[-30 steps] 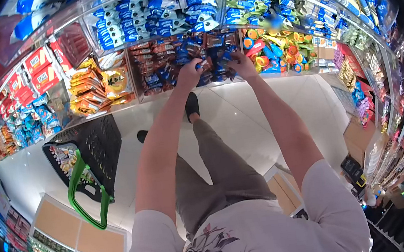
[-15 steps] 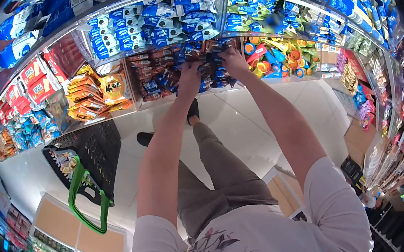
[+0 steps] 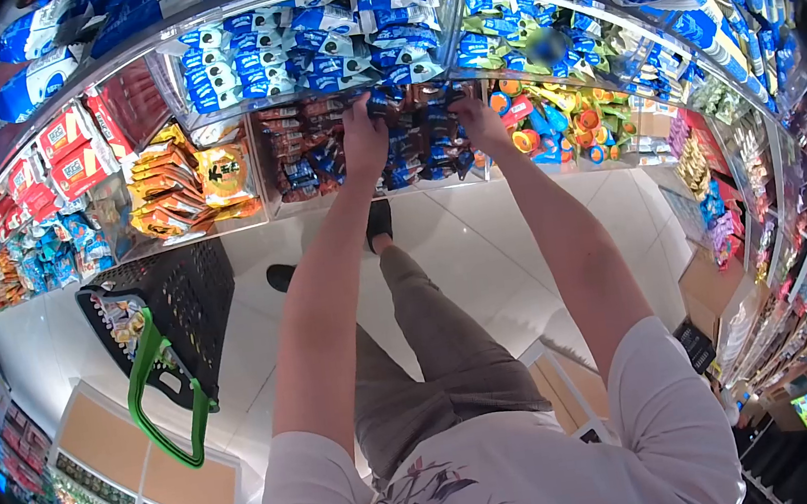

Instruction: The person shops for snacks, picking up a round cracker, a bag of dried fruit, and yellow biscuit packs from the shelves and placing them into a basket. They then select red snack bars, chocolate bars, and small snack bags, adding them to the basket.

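Note:
A clear bin [image 3: 316,198] holds rows of small brown-and-blue snack packets [image 3: 404,166]. My left hand [image 3: 366,141] reaches over the middle of these rows, its fingers extended and touching the packets at the back. Near the bin's right side, my right hand [image 3: 483,124] has its fingers bent around a dark snack packet [image 3: 454,101]. The tips of both hands are partly lost among the packets. A gap separates the two hands, and more packets lie between them.
Orange snack packs [image 3: 226,176] fill the bin on the left, and colourful round-topped packs [image 3: 589,118] the one on the right. Blue packs [image 3: 328,45] line the shelf above. A black basket [image 3: 197,292] with a green handle [image 3: 143,385] stands on the tiled floor [image 3: 467,234].
My hands have moved apart: the left a little left and farther into the bin, the right toward the bin's right side. More packets show between them. The whole view has shifted slightly.

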A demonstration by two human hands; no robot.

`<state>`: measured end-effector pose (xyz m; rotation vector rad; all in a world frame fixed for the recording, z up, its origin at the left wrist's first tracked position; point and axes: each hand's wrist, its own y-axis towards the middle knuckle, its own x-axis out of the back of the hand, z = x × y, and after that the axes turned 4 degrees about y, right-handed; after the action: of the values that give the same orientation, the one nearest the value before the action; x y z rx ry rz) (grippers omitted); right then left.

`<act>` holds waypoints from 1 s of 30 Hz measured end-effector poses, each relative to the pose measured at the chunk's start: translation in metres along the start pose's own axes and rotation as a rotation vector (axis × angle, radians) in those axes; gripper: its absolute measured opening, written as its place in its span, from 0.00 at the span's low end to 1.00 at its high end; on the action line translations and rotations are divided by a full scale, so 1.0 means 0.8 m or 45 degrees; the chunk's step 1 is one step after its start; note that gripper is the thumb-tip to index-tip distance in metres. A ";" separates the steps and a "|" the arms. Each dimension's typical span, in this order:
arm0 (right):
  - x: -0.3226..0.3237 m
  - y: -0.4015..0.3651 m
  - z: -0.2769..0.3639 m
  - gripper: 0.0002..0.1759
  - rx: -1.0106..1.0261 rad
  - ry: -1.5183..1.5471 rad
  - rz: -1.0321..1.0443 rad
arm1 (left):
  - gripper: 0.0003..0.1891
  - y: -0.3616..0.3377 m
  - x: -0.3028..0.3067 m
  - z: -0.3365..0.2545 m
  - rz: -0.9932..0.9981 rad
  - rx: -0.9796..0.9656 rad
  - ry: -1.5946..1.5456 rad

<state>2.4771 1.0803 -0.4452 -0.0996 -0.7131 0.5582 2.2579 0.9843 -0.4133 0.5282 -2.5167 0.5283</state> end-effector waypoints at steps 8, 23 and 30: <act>-0.014 0.008 0.017 0.15 -0.142 0.115 -0.135 | 0.24 0.008 -0.044 0.021 -0.191 0.099 0.205; -0.087 -0.148 0.077 0.13 -0.007 0.171 -0.097 | 0.13 -0.148 0.079 0.098 0.054 0.489 -0.514; -0.148 -0.245 0.258 0.11 -0.033 0.216 0.654 | 0.13 -0.392 0.263 0.173 -0.395 1.008 -1.071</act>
<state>2.3591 0.8323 -0.3053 -0.3567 -0.5271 1.0180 2.1800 0.5995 -0.3258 1.6940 -2.7718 1.4183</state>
